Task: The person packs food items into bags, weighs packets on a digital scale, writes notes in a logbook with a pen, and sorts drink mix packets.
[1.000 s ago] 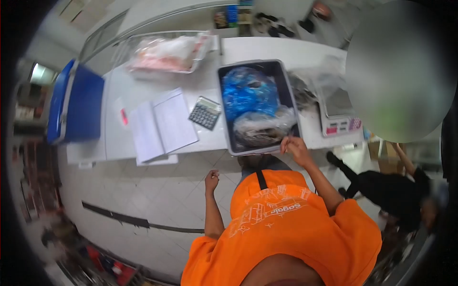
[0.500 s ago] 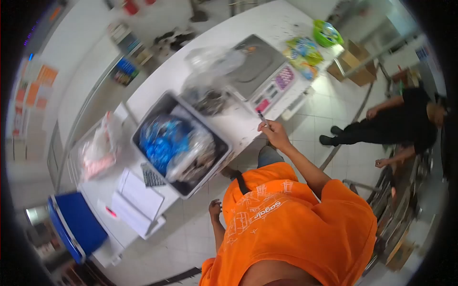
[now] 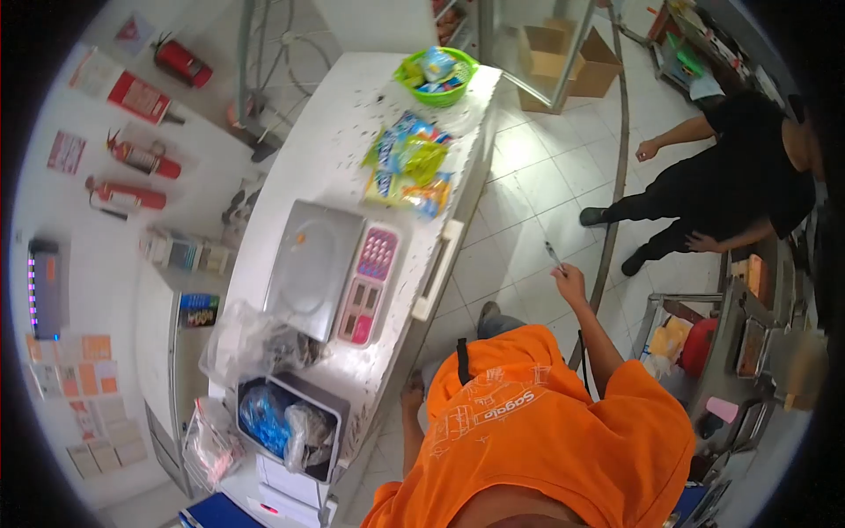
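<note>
My right hand (image 3: 569, 283) is held out in front of me over the floor, closed around a slim pen (image 3: 554, 256) whose end points away from me. My left hand (image 3: 412, 393) hangs low beside my body near the table's edge; its fingers are too small and shadowed to make out. Nearest to it on the white table (image 3: 330, 110) are a scale with a metal plate (image 3: 310, 264) and a pink keypad (image 3: 378, 253), and a grey bin (image 3: 334, 409) holding blue (image 3: 266, 418) and clear plastic bags (image 3: 308, 436).
Colourful packets (image 3: 409, 163) and a green basket (image 3: 437, 92) sit at the table's far end. A person in black (image 3: 735, 167) stands to the right, near a counter. Cardboard boxes (image 3: 590, 66) lie on the floor beyond a hose (image 3: 623, 114). Fire extinguishers (image 3: 141, 158) hang at left.
My view has swung left to right, away from the bin and toward the floor and counter. My right hand, still with the pen, is now away from the scale and the table edge.
</note>
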A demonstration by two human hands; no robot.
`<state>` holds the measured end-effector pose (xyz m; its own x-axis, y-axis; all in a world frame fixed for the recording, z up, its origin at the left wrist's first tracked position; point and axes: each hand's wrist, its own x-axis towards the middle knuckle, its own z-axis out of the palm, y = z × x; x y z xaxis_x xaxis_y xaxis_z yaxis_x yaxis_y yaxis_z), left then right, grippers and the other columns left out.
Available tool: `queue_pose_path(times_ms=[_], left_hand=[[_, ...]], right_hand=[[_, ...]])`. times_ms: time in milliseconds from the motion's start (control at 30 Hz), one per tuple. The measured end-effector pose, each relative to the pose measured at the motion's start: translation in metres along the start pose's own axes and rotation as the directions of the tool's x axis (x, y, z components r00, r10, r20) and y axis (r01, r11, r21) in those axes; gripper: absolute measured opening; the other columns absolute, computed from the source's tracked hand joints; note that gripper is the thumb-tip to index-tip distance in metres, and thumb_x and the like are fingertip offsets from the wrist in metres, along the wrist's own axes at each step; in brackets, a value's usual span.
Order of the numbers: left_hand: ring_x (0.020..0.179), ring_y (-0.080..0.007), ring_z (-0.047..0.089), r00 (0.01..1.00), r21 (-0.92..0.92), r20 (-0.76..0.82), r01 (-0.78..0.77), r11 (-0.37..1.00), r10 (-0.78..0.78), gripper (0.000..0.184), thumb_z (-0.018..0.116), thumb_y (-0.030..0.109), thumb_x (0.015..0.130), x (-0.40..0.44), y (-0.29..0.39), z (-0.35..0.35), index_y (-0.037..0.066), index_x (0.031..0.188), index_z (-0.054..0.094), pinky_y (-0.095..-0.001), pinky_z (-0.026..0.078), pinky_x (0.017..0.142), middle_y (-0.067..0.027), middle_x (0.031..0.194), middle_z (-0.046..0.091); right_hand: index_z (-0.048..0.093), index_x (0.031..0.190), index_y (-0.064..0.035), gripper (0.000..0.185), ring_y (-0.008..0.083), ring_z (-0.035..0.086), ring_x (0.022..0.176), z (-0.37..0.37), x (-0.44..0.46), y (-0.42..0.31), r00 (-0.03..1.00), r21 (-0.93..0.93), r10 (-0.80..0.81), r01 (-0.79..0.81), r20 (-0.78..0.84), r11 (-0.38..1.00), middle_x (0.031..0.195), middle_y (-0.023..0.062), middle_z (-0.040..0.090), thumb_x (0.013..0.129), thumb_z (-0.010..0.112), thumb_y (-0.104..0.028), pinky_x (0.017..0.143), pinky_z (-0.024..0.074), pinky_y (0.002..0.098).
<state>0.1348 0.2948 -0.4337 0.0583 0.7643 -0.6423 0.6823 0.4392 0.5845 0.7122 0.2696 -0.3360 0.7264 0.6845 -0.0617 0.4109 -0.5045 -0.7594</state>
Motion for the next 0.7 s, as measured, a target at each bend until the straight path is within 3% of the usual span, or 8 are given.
queue_pose_path(times_ms=[33, 67, 100, 200, 333, 500, 600, 700], left_hand=[[0.09, -0.0264, 0.071, 0.997, 0.112, -0.035, -0.058, 0.992, 0.062, 0.032, 0.059, 0.028, 0.094, 0.021, 0.011, 0.01, 0.01, 0.118, 0.069, -0.0385, 0.054, 0.074, -0.0142, 0.106, 0.073], [0.095, -0.0296, 0.072, 0.99, 0.221, -0.066, -0.107, 0.969, 0.125, 0.032, 0.061, 0.031, 0.095, 0.037, 0.023, 0.02, 0.011, 0.119, 0.069, -0.0406, 0.055, 0.079, -0.0167, 0.109, 0.073], [0.106, -0.0332, 0.069, 0.981, 0.103, -0.002, -0.193, 0.976, 0.195, 0.032, 0.059, 0.029, 0.096, 0.051, 0.034, 0.024, 0.012, 0.122, 0.068, -0.0417, 0.053, 0.087, -0.0203, 0.114, 0.071], [0.109, -0.0307, 0.068, 0.975, 0.191, 0.145, -0.193, 0.962, 0.167, 0.032, 0.059, 0.028, 0.097, 0.056, 0.108, 0.029, 0.012, 0.122, 0.069, -0.0403, 0.053, 0.089, -0.0199, 0.112, 0.071], [0.111, -0.0295, 0.068, 0.955, 0.211, 0.294, -0.115, 0.971, 0.049, 0.034, 0.058, 0.027, 0.097, 0.061, 0.186, 0.036, 0.011, 0.126, 0.066, -0.0392, 0.052, 0.092, -0.0181, 0.114, 0.072], [0.112, -0.0294, 0.067, 0.907, 0.286, 0.421, -0.147, 0.947, 0.014, 0.035, 0.058, 0.027, 0.096, 0.089, 0.229, 0.05, 0.01, 0.127, 0.065, -0.0395, 0.052, 0.094, -0.0175, 0.116, 0.071], [0.112, -0.0293, 0.067, 0.88, 0.326, 0.474, -0.184, 0.927, 0.008, 0.036, 0.058, 0.027, 0.096, 0.112, 0.258, 0.065, 0.01, 0.128, 0.064, -0.0398, 0.051, 0.095, -0.0171, 0.117, 0.071], [0.113, -0.0293, 0.067, 0.861, 0.36, 0.508, -0.219, 0.907, 0.006, 0.037, 0.058, 0.027, 0.096, 0.141, 0.292, 0.082, 0.009, 0.129, 0.063, -0.04, 0.051, 0.096, -0.0167, 0.119, 0.07]], right_hand=[[0.07, 0.094, 0.0031, 0.022, 0.0244, 0.063, 0.067, -0.029, 0.003, 0.015, 0.99, -0.103, 0.14, -0.136, 0.034, 0.985, 0.073, 0.0143, 0.068, 0.09, 0.069, -0.018, 0.066, 0.0485, 0.0353], [0.071, 0.093, 0.0022, 0.021, 0.0233, 0.063, 0.067, -0.044, 0.004, 0.049, 0.99, -0.08, 0.133, -0.137, -0.049, 0.987, 0.073, 0.0144, 0.067, 0.089, 0.068, -0.019, 0.066, 0.0486, 0.0352], [0.071, 0.092, 0.0014, 0.021, 0.0222, 0.063, 0.067, -0.051, 0.002, 0.079, 0.984, -0.056, 0.128, -0.136, -0.127, 0.989, 0.073, 0.0145, 0.067, 0.089, 0.068, -0.019, 0.066, 0.0486, 0.0351], [0.072, 0.088, -0.0001, 0.022, 0.0208, 0.062, 0.066, -0.083, -0.005, 0.093, 0.934, 0.014, 0.336, -0.337, -0.125, 0.941, 0.07, 0.0129, 0.066, 0.09, 0.066, -0.021, 0.065, 0.048, 0.0354], [0.073, 0.087, -0.0022, 0.024, 0.0185, 0.061, 0.065, -0.08, -0.01, 0.112, 0.891, 0.022, 0.423, -0.425, -0.166, 0.905, 0.068, 0.0112, 0.064, 0.09, 0.064, -0.024, 0.063, 0.0471, 0.0344], [0.074, 0.085, -0.0029, 0.023, 0.017, 0.061, 0.064, -0.077, -0.024, 0.094, 0.862, 0.092, 0.497, -0.489, -0.098, 0.867, 0.068, 0.0112, 0.065, 0.089, 0.064, -0.023, 0.063, 0.047, 0.0329], [0.074, 0.083, -0.0038, 0.023, 0.0198, 0.064, 0.066, -0.059, -0.041, 0.144, 0.869, 0.096, 0.482, -0.474, -0.11, 0.875, 0.07, 0.0118, 0.067, 0.088, 0.062, -0.023, 0.063, 0.0488, 0.0345], [0.076, 0.084, -0.0062, 0.028, 0.0273, 0.069, 0.07, -0.06, -0.057, 0.173, 0.767, -0.026, 0.64, -0.642, -0.054, 0.767, 0.074, 0.0146, 0.07, 0.085, 0.06, -0.029, 0.066, 0.0515, 0.04]])
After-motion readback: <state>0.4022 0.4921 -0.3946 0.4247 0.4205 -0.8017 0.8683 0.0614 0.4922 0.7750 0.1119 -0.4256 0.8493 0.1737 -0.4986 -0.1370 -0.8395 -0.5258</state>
